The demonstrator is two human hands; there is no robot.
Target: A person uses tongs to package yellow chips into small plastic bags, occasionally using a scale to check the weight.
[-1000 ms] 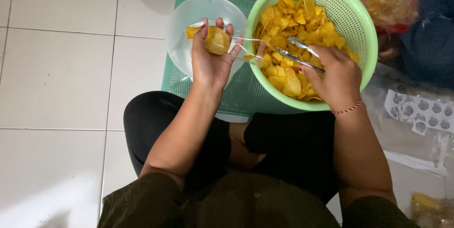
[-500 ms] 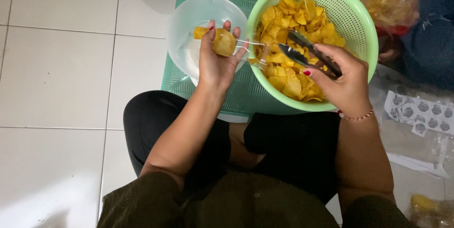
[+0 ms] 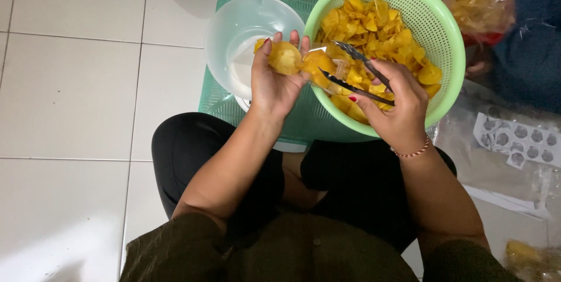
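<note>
Left hand (image 3: pixel 273 86) gripped small bag (image 3: pixel 289 58) open; right hand (image 3: pixel 390 106) clamped tongs (image 3: pixel 356 74), feeding chip (image 3: pixel 318 63) from colander (image 3: pixel 444 36).

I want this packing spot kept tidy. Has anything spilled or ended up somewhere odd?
Nothing stands out. The yellow chips sit inside the green colander, and none show on the white floor tiles. The left hand holds a small clear bag of chips; the right hand holds dark tongs.
</note>
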